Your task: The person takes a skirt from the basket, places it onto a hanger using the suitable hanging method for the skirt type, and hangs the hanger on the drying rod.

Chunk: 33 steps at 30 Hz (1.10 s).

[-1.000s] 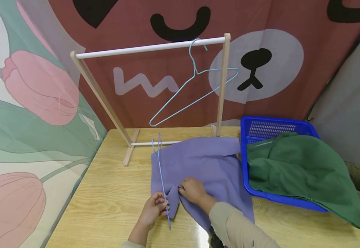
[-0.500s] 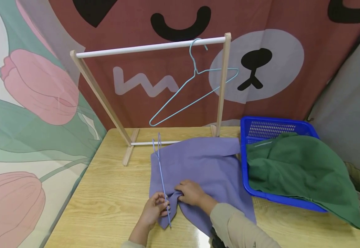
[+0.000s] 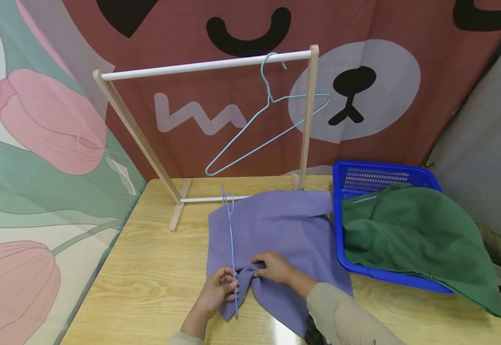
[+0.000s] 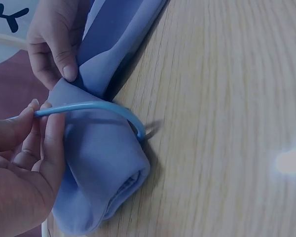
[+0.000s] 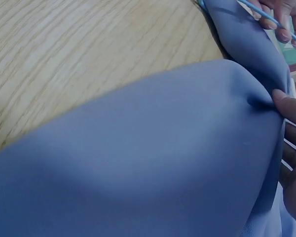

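A purple garment (image 3: 272,220) lies spread on the wooden table, one sleeve bunched at its near left. My left hand (image 3: 213,293) pinches a thin lavender clothes hanger (image 3: 232,239) between thumb and fingers. Seen in the head view, the hanger is nearly edge-on over the garment's left part, hook pointing away. In the left wrist view its curved end (image 4: 96,105) crosses above the sleeve (image 4: 98,153), whose cuff opening faces the table's near side. My right hand (image 3: 276,268) pinches the garment's fabric just right of the hanger; its thumb (image 5: 286,102) presses into a fold.
Behind the garment stands a wooden rack (image 3: 306,129) with a white top bar (image 3: 181,68). A light-blue hanger (image 3: 244,129) hangs from that bar. To the right, a blue basket (image 3: 339,225) holds green clothing (image 3: 414,235) that spills over its near right edge.
The sleeve has come down and left, passing beneath the hanger's near end. The hanger's hook end has swung slightly right. My right hand has shifted a little right and toward me, still gripping fabric.
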Available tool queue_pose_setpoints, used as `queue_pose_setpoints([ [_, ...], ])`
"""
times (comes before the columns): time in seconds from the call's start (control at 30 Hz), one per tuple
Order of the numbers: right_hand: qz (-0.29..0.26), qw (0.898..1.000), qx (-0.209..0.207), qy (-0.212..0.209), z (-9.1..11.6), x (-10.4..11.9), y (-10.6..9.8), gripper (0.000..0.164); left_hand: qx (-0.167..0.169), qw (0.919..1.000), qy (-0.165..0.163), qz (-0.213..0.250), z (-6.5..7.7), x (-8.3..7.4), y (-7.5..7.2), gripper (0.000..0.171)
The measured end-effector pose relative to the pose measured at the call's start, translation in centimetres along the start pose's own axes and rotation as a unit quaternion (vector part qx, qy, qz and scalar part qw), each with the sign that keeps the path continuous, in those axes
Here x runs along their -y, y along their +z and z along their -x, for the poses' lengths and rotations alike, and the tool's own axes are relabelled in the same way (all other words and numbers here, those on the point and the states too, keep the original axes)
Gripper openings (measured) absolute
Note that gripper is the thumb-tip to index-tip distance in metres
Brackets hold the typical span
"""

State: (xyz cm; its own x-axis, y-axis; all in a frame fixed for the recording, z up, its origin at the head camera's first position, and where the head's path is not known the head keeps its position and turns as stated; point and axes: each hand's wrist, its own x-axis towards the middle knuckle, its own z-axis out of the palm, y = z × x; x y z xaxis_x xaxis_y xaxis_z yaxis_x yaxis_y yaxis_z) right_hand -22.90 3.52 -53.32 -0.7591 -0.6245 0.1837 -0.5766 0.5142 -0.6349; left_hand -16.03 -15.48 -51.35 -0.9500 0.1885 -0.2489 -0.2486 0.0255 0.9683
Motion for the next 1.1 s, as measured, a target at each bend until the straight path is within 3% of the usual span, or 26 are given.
queue_pose_setpoints([
  [0.57, -0.071, 0.997, -0.002, 0.009, 0.1, -0.1, -0.7, 0.017, 0.025, 0.9996, 0.005, -0.013, -0.5, 0.6, 0.1, 0.020],
  [0.87, -0.136, 0.987, -0.069, 0.041, -1.3, 0.5, -1.3, 0.014, 0.032, 0.9994, 0.007, -0.012, -0.7, 0.6, 0.2, 0.019],
  [1.1, -0.185, 0.971, -0.122, 0.089, -2.6, 1.7, -1.5, 0.031, 0.037, 0.9990, 0.009, -0.021, -0.6, 0.4, 0.4, 0.018],
])
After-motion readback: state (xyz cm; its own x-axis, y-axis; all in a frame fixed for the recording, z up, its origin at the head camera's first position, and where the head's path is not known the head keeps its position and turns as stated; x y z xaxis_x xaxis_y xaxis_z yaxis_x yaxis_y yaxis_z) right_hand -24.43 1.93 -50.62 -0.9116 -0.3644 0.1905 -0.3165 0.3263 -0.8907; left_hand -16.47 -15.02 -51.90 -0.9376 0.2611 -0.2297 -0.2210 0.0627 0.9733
